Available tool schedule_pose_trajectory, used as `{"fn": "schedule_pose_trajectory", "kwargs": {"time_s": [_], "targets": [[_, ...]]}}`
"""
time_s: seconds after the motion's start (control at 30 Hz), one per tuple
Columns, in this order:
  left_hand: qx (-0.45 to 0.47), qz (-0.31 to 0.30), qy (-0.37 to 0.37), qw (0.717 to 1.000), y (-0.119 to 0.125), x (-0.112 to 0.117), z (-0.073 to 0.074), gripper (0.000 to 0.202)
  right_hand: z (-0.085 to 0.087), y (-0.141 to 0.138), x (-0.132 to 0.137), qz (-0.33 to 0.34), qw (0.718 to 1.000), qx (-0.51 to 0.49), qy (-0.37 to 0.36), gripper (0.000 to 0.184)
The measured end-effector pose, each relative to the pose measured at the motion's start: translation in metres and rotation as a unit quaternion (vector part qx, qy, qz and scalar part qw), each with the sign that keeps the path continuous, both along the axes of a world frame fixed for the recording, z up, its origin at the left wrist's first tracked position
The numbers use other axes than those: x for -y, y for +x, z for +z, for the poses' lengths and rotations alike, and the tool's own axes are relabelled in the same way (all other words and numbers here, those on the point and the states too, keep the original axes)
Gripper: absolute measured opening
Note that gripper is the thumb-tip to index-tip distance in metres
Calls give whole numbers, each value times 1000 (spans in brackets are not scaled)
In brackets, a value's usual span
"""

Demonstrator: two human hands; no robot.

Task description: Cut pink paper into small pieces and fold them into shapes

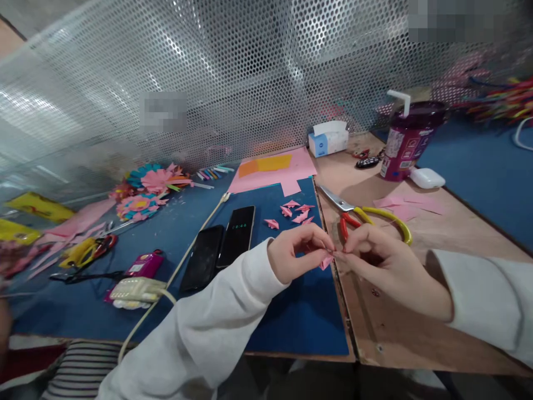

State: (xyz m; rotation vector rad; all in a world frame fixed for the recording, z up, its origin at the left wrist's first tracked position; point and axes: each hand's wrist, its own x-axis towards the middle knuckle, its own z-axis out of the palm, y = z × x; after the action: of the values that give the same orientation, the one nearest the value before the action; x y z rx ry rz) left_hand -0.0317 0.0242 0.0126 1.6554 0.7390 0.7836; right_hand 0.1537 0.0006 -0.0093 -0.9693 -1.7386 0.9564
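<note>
A small folded pink paper piece (326, 262) is pinched between the fingertips of my left hand (300, 253), just above the table edge. My right hand (385, 265) meets it from the other side, thumb and forefinger pressed together at the paper's tip; the fingers hide part of the piece. Beyond my hands, several folded pink paper pieces (300, 216) lie on the blue tabletop (297, 328). Scissors (345, 206) with yellow and red handles rest on the wooden table, right behind my right hand.
Two phones (236, 236) lie left of my arm, beside a cable (195, 239) and a power strip (137, 290). Pink sheets (270, 172) and a tissue box (328, 140) are at the back. On the right stand a purple cup (410, 141), a white case (427, 178) and pink slips (410, 205).
</note>
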Motion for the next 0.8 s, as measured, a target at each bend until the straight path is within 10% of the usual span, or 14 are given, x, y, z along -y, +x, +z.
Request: {"fn": "schedule_pose_trajectory", "kwargs": {"time_s": [0.47, 0.8], "targets": [[108, 91, -321, 936, 30, 25, -13, 31, 0, 6, 0, -46, 977, 133, 162, 23], [129, 89, -312, 937, 34, 28, -18, 30, -6, 6, 1, -41, 966, 171, 187, 19]]}}
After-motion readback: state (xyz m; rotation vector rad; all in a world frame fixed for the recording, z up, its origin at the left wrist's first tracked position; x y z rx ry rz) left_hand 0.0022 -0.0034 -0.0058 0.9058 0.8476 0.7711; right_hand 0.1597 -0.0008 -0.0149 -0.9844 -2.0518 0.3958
